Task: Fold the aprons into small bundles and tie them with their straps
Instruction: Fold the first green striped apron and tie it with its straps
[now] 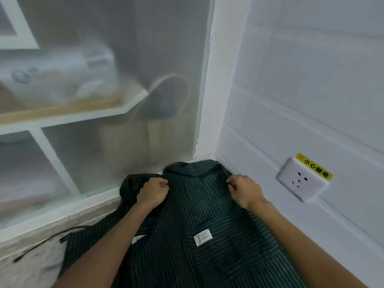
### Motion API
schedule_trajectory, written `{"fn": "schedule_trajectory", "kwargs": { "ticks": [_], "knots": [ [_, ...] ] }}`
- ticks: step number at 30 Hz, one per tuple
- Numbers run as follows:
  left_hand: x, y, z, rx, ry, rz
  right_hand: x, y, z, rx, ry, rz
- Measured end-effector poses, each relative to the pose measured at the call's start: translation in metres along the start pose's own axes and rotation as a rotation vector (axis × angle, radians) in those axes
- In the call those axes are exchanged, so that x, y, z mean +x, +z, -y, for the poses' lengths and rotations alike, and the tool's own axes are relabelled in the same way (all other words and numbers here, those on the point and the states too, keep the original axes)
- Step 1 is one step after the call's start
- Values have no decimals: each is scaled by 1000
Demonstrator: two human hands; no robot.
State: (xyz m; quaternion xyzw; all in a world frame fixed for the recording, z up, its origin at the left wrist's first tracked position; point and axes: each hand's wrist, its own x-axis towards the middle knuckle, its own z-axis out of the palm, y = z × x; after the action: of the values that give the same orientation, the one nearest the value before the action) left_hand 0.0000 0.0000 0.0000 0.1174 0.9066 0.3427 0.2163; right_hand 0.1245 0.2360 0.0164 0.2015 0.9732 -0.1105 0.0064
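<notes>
A pale stone counter (31, 265) runs into a corner between a frosted window (104, 80) and a white panelled wall with a socket (301, 181). On it lies a dark striped apron (197, 215). The left hand (152, 192) and the right hand (245, 191) each clench the cloth at its top corners, the neckband between them. The apron's long axis runs from the corner toward the person, bib end farthest away. A loose strap (47, 242) trails left of the left hand; it could likely get trapped inside a fold. The bunched cloth just beyond that hand may make the bundle lopsided.
</notes>
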Motion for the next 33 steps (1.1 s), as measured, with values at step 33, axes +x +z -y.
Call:
{"fn": "schedule_trajectory", "kwargs": {
  "ticks": [33],
  "knots": [
    [-86,-85,18,-199,50,60,-93,-123,49,771,-82,158]
  ]
}}
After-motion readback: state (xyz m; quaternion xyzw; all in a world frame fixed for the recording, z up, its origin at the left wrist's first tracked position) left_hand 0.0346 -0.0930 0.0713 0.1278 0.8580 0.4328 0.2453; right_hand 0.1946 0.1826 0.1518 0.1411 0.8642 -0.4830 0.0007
